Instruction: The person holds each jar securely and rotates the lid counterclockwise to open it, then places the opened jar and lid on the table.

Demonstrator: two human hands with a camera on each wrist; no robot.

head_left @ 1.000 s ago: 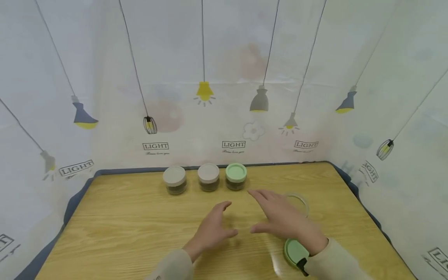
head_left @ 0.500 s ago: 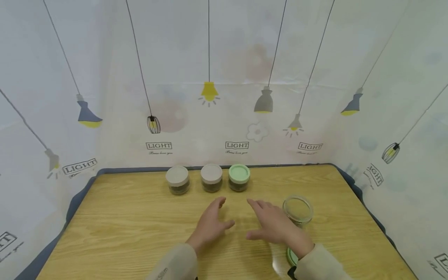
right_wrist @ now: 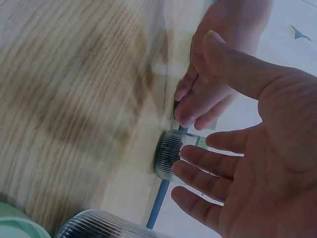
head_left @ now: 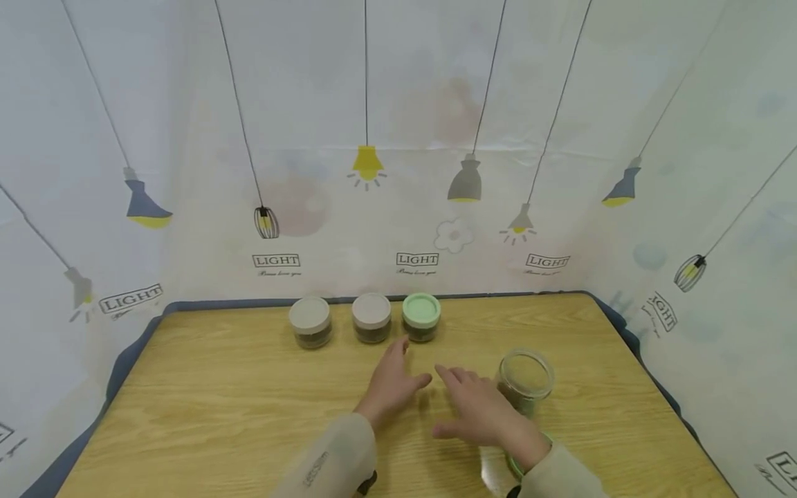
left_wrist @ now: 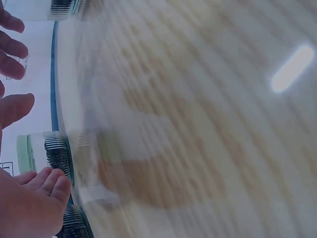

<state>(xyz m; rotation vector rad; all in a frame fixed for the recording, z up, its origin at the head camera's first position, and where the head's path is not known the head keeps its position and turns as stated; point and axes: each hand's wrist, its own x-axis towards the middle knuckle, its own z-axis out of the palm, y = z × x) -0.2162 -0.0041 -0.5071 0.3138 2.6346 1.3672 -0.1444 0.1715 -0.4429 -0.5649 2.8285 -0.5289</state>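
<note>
My left hand [head_left: 392,382] reaches over the wooden table with its fingers relaxed and holds nothing. Its fingertips come right up to the base of a green-lidded glass jar [head_left: 420,318] in the head view. To its right, my right hand [head_left: 474,408] hovers with fingers spread and thumb apart, palm facing left. Just beyond that hand stands an open glass jar [head_left: 525,377], dark inside. A green lid [right_wrist: 17,225] lies near it, mostly hidden under the right forearm in the head view. The green-lidded jar [left_wrist: 57,153] has ribbed sides in the left wrist view.
Two jars with greyish lids, a left one [head_left: 310,321] and a middle one [head_left: 371,317], line up with the green-lidded jar along the back edge of the table [head_left: 218,387]. A patterned wall covering [head_left: 349,228] rises behind and at both sides.
My left hand has moved forward and slightly right, closer to the green-lidded jar. The right hand has drawn back a little, so more of the open jar shows.
</note>
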